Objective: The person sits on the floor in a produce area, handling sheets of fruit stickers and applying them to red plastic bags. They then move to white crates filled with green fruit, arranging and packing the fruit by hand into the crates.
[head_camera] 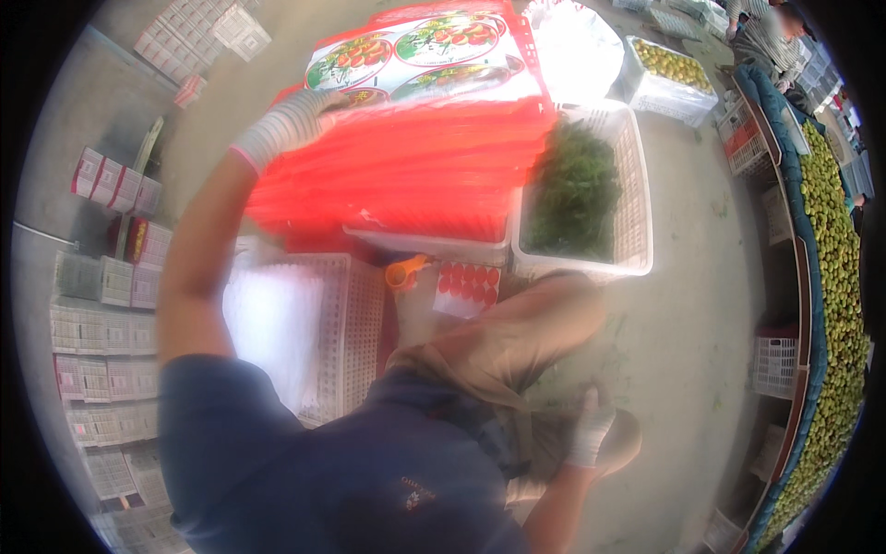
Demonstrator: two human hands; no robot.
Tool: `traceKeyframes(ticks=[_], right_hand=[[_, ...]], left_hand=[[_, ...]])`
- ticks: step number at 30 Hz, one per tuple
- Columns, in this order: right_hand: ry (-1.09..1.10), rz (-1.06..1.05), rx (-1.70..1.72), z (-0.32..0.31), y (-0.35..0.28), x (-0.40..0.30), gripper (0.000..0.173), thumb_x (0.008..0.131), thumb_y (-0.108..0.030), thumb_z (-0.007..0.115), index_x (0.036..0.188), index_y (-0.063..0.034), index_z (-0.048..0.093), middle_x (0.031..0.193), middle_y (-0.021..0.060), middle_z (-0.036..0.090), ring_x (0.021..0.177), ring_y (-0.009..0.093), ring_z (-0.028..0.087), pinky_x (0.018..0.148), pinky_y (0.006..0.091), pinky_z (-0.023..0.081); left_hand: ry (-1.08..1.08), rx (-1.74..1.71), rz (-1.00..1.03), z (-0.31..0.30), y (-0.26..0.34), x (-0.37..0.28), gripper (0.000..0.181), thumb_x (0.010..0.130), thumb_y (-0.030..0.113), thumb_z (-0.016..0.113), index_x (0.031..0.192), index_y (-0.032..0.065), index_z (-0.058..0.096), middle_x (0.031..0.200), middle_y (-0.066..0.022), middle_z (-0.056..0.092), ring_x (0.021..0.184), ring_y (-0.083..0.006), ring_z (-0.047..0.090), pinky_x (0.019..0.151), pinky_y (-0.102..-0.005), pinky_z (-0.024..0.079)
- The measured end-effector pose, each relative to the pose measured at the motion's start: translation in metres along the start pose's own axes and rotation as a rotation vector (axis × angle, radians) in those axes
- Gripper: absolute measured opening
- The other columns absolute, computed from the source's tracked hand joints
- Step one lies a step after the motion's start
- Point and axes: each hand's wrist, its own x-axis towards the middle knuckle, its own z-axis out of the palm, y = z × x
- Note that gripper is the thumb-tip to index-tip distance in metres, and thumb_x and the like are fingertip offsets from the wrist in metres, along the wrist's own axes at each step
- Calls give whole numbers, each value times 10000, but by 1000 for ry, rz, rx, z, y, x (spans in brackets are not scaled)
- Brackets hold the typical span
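Note:
My left hand [294, 128], in a striped knit glove, reaches over the left side of a red plastic sheet or crate lining [408, 166], which is blurred. Its fingertips meet the near left edge of a white sheet printed with red fruit pictures [450, 48]; whether they grip it is unclear. Low at the right, my right hand [592, 433], gloved too, lies against my bent knee with the thumb raised and holds nothing visible. Right of the red plastic stands a white plastic crate [633, 187] with green leafy sprigs [571, 194] in it.
Before my legs are an orange tape dispenser [405, 272] and a sheet of red round stickers [465, 285]. A perforated crate [353, 332] holds white sheets [273, 332]. Stacked boxes [104, 374] line the left. A long padded trough of green fruit [830, 277] borders the right; a person [768, 41] sits beyond.

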Motion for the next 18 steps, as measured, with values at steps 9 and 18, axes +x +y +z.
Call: traceKeyframes(ticks=[9,18], right_hand=[[13,44,23,5,-5,3,349,1030,-173,649,1317,21,690,824,-18,607,689,81,508,619,265,450],[-4,12,-91,9,4,4,376,1021,-221,653,1296,30,705,906,37,702,724,108,577,658,284,499]], left_hand=[[127,-33,13,16,-24,17,450,991,180,640,1437,139,598,1158,-261,720,1062,-393,707,944,-453,555],[517,328,-103,-23,-59,18,368,1045,275,558,1359,108,653,1073,-223,742,908,-415,716,800,-518,560]])
